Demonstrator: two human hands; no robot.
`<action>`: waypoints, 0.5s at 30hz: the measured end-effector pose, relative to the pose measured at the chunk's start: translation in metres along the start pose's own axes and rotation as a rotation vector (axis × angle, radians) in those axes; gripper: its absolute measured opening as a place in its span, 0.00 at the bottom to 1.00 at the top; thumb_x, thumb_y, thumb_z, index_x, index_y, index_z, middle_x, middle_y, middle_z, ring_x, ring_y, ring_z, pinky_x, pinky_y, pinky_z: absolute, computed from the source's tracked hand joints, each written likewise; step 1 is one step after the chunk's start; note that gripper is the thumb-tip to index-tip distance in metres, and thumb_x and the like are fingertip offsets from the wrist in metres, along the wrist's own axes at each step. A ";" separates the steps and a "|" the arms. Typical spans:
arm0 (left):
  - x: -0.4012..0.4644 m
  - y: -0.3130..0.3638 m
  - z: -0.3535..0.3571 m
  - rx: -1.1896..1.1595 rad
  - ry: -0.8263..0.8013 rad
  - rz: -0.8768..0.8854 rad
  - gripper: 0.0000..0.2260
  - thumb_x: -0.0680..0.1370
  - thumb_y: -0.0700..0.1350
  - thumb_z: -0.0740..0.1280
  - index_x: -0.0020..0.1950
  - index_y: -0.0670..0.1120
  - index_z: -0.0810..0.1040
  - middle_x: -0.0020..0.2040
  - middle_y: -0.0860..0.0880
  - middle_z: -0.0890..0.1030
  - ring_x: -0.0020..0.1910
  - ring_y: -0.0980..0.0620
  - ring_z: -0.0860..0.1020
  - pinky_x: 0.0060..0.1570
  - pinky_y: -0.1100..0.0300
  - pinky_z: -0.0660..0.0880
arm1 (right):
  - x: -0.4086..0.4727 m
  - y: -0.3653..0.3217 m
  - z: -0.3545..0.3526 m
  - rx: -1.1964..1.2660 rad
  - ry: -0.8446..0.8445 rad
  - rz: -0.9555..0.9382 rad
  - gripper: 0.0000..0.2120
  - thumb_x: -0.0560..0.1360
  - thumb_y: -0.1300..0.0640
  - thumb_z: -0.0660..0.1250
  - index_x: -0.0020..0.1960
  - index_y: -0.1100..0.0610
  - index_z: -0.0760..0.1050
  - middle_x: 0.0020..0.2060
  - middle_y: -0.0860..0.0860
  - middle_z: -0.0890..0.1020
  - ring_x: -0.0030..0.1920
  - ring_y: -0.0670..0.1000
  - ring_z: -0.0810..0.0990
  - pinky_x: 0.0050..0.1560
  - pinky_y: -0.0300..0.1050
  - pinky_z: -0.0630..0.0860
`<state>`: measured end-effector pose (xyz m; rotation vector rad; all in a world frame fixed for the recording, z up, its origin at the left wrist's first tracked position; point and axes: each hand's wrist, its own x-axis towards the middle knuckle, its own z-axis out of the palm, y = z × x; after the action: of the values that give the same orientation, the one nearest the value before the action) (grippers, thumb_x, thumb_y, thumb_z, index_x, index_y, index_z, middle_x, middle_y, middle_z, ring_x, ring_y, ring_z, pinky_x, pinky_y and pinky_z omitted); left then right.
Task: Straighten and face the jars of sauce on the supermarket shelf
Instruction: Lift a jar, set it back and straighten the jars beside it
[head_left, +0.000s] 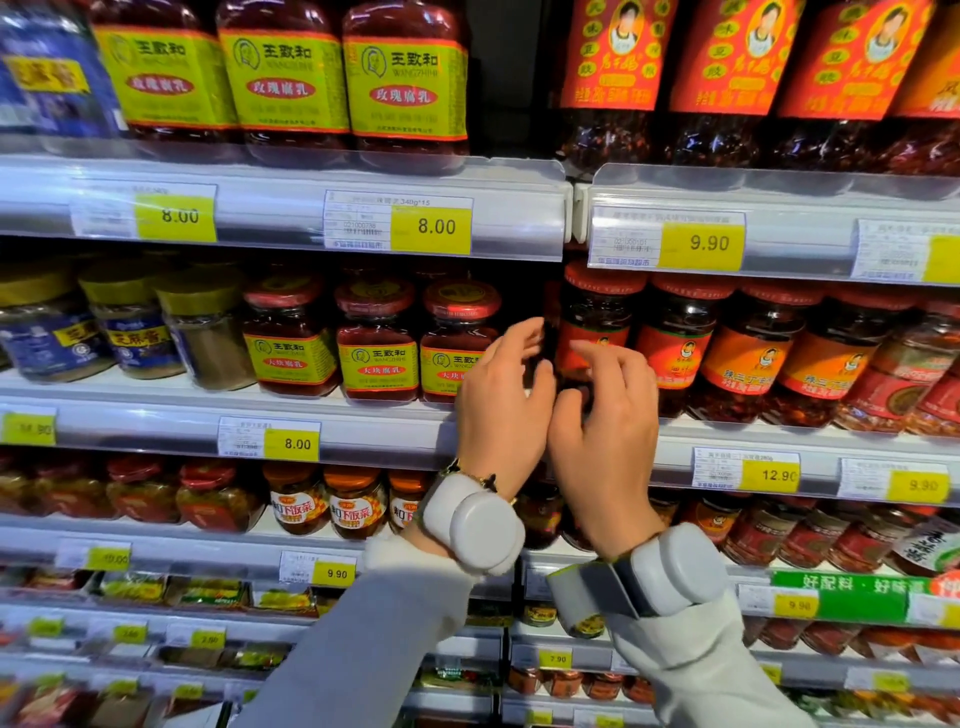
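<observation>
The jars of sauce stand in rows on the middle shelf (332, 410). Yellow-labelled bean curd jars (376, 345) are left of my hands and red-labelled chili sauce jars (675, 343) are to the right. My left hand (506, 400) is raised with its fingers apart, just left of the leftmost chili jar (597, 312). My right hand (605, 431) is spread in front of that jar's label and covers its lower half. I cannot tell whether it grips the jar.
A higher shelf carries bigger jars behind a clear price rail (436, 226). Blue-labelled jars (130, 332) stand at the middle shelf's left end. Lower shelves hold more jars (356, 501) and packets. Each wrist wears a grey band with a round device.
</observation>
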<state>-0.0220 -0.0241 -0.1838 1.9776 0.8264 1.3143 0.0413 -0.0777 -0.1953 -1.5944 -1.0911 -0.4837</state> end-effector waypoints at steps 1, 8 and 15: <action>-0.002 0.001 -0.008 -0.035 0.039 0.000 0.17 0.74 0.35 0.63 0.62 0.45 0.74 0.55 0.48 0.80 0.53 0.54 0.78 0.55 0.53 0.76 | 0.001 -0.005 0.003 0.009 -0.015 -0.023 0.17 0.67 0.68 0.60 0.54 0.64 0.75 0.48 0.60 0.77 0.49 0.59 0.74 0.54 0.47 0.68; 0.005 -0.012 -0.071 0.105 0.274 0.080 0.14 0.72 0.36 0.63 0.56 0.46 0.76 0.49 0.53 0.74 0.50 0.51 0.76 0.46 0.47 0.76 | 0.001 -0.046 0.036 0.008 -0.117 -0.176 0.15 0.66 0.67 0.63 0.52 0.62 0.77 0.48 0.58 0.77 0.47 0.57 0.73 0.50 0.44 0.67; 0.014 -0.045 -0.118 0.438 0.341 0.083 0.20 0.71 0.41 0.70 0.63 0.42 0.73 0.60 0.42 0.73 0.59 0.41 0.67 0.59 0.53 0.65 | 0.009 -0.076 0.059 -0.195 -0.256 -0.297 0.19 0.71 0.61 0.62 0.61 0.61 0.73 0.54 0.58 0.76 0.52 0.59 0.71 0.55 0.49 0.68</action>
<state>-0.1357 0.0321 -0.1731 2.1609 1.2980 1.6595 -0.0315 -0.0213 -0.1665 -1.7041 -1.5261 -0.6091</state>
